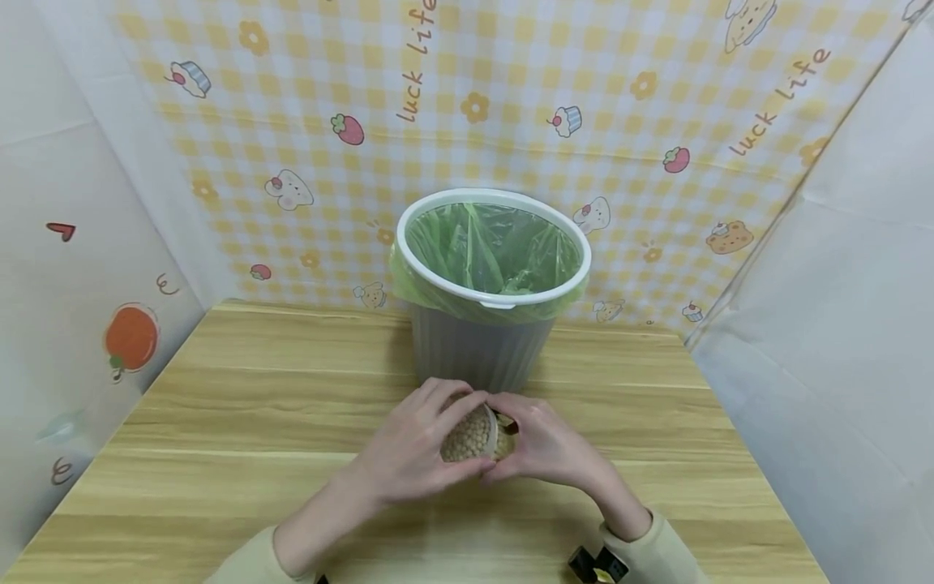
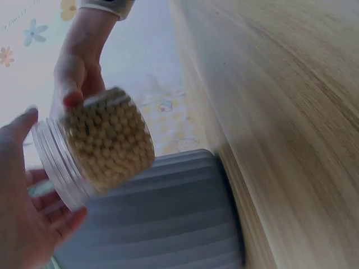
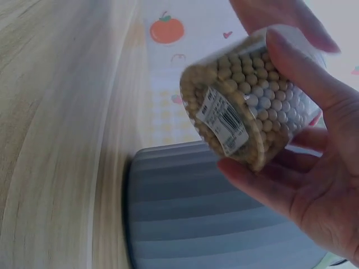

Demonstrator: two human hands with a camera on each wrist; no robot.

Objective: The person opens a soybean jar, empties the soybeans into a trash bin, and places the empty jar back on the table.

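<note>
A clear jar of beans (image 1: 470, 435) is gripped by both hands — left hand (image 1: 409, 450), right hand (image 1: 547, 446) — fingers curled round it, near a lined bin (image 1: 481, 341).

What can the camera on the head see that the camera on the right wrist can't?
Only the head view shows the white rim of the bin and the green bag lining it, the whole wooden table, the yellow checked wall, and both hands, left hand and right hand.

Only the right wrist view shows the barcode label on the jar and the orange fruit sticker.

Both show the clear jar of round beans held in front of the ribbed grey bin.
</note>
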